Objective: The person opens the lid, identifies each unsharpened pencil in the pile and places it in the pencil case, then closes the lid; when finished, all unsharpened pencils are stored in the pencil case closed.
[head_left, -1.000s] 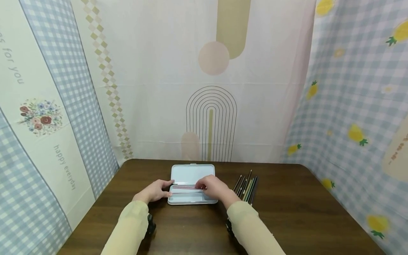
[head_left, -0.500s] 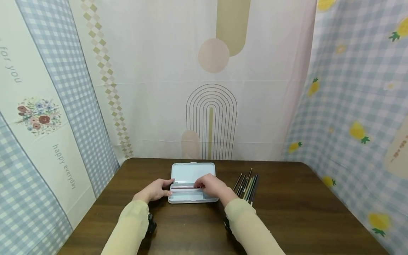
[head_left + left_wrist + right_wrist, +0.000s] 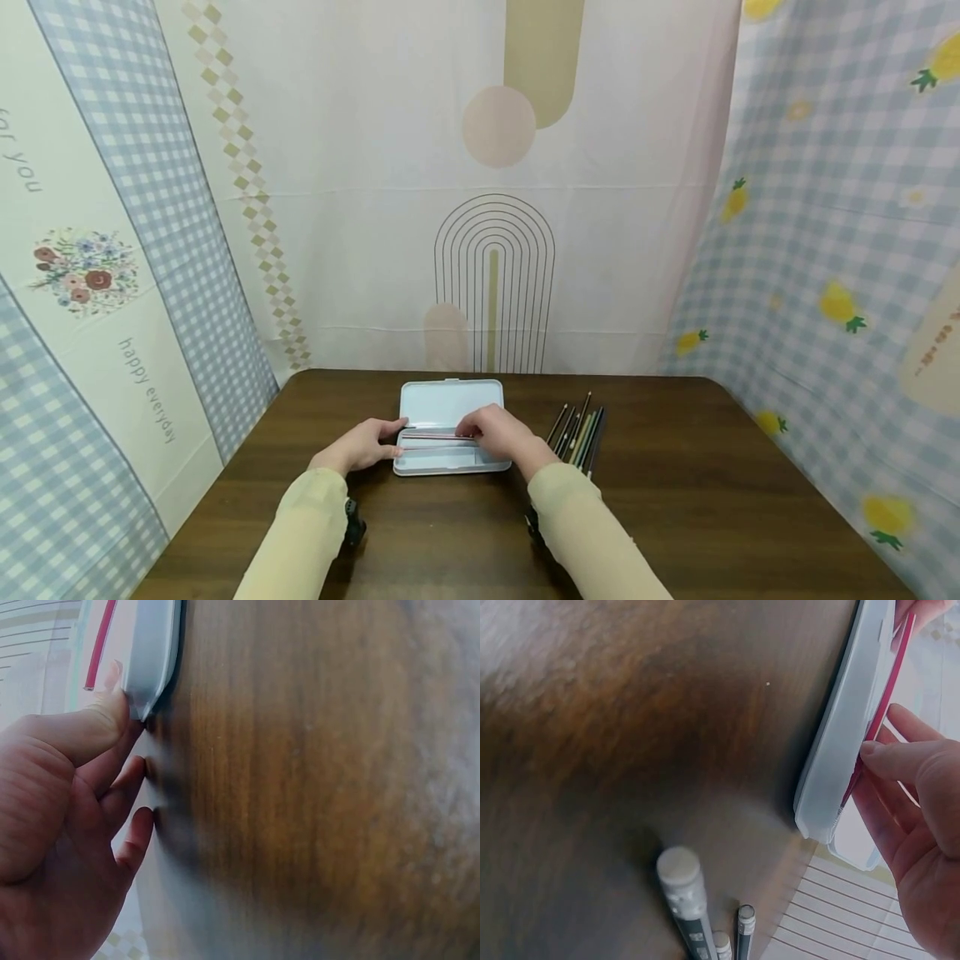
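1. Head view: the table [image 3: 450,533] carries everything, the work set centrally, probably so both arms reach it.
2. The pale case [image 3: 442,400] lies with its lid laid back, apparently to give access from above. The right wrist view alone shows its outer side wall from close and low.
3. The left hand [image 3: 358,446] is clamped on the case's left end, thumb at the rim, likely to stop it sliding. The left wrist view adds that its other fingers extend beside the corner.
4. The right hand [image 3: 498,432] pinches a red pencil over the case's right part, presumably near one end for control.
5. Loose pencils [image 3: 577,433] lie in a rough bundle right of the case, seemingly within easy reach. The right wrist view shows white ends on some.
6. The red pencil [image 3: 886,686] spans the case lengthwise. From the head view, small and partly covered, I cannot tell whether another lies beside it.
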A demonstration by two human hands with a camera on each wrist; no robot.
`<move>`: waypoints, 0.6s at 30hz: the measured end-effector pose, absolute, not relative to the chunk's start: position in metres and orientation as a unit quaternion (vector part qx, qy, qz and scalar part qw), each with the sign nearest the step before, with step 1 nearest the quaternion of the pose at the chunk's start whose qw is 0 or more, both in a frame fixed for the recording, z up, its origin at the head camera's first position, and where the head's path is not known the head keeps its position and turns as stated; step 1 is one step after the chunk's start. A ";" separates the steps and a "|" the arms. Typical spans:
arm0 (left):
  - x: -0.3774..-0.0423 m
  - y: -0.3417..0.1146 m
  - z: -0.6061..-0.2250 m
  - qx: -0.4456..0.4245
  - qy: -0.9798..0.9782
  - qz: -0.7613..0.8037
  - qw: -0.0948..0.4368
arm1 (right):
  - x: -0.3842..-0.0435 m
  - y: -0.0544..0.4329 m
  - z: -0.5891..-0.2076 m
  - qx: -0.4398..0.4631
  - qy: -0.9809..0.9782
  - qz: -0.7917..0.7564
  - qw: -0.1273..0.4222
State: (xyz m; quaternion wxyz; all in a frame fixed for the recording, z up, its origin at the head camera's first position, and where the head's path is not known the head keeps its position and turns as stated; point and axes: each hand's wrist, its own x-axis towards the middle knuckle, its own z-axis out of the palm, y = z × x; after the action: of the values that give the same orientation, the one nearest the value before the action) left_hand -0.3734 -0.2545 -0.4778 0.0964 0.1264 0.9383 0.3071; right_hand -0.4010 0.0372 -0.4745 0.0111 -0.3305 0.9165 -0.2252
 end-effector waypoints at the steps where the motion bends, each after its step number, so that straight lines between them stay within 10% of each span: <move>1: -0.373 -0.254 -0.478 0.124 0.937 0.312 0.095 | -0.401 0.037 -0.475 -0.331 0.916 -0.225 0.010; 18: -0.374 -0.255 -0.479 0.125 0.936 0.318 0.091 | -0.399 0.033 -0.478 -0.301 0.926 -0.228 0.011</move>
State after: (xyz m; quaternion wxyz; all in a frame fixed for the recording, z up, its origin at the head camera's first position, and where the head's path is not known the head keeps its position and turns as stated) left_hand -0.3737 -0.2548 -0.4795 0.0910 0.1251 0.9355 0.3175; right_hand -0.3994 0.0326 -0.4777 0.0113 -0.3006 0.9260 -0.2281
